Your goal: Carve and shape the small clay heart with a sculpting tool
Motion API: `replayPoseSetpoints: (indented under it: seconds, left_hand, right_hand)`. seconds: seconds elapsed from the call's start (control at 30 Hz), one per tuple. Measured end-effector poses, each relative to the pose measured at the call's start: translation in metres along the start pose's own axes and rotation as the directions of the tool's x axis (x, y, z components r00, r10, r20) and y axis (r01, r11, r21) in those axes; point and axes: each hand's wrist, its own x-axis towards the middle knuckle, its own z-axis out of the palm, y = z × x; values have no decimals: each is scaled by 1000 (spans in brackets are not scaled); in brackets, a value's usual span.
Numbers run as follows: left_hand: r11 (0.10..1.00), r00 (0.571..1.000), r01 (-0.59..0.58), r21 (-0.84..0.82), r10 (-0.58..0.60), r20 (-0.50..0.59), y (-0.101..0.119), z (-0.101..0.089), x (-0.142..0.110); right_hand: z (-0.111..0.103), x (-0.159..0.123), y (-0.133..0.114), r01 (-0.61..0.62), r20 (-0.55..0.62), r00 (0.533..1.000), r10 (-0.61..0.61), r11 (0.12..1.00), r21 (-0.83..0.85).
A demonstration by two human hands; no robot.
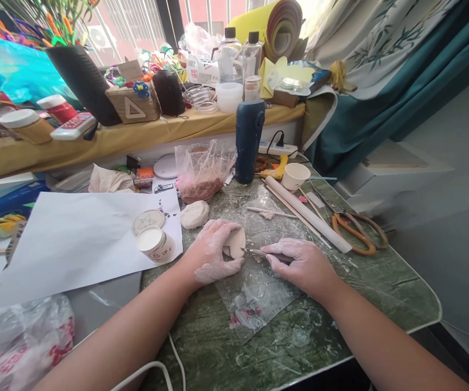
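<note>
A small flat piece of off-white clay (238, 242) lies at the middle of the table on a clear plastic sheet (259, 301). My left hand (214, 252), dusted with white powder, curls around it with thumb and fingers at its edges. From the right, my right hand (299, 263) grips a thin craft knife (265, 253), its tip touching the clay's right edge. Small clay scraps lie beside the tip. A rounded lump of white clay (195, 215) sits just beyond my left hand. Left of that hand stands an open white jar (155, 244), its star-marked lid (149, 221) behind it.
Beyond my right hand lie a white rolling pin (310, 214), thin sticks and large scissors (359, 231). A paper cup (296, 176), a dark blue bottle (249, 141) and a plastic bag (202, 174) stand at the back. White paper (83, 239) covers the left side.
</note>
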Motion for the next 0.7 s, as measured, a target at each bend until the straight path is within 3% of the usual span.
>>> replayPoseSetpoints:
  seconds: [0.23,0.7]
  left_hand:
    - [1000,999,4,-29,-3,33,0,-4,1]
    - [1000,1000,-24,-17,24,9,-2,-1,0]
  right_hand:
    - [1,-4,-6,-47,-107,993,47,999,2]
    - [2,-4,-3,-30,-73,997,29,1000,-8]
